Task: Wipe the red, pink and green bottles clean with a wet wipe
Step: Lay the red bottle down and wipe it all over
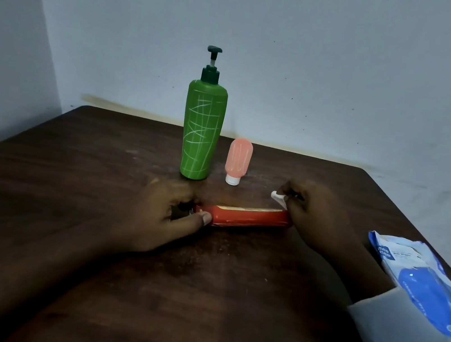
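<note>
Here, red bottle (249,219): lying sideways on wooden table (70,175)
Left hand (164,214): fingers and thumb pinching its cap end
Right hand (320,215): fingers apparently pinching a wet wipe (278,196)

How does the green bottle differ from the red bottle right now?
The green bottle stands upright at the back; the red bottle lies on its side nearer the person. The green bottle is untouched; the left hand grips the red bottle's left end, and the right hand, pinching a wet wipe, is at its other end. The green bottle shows a pump top; the red bottle's top is mostly hidden. Both rest on the table.
</note>
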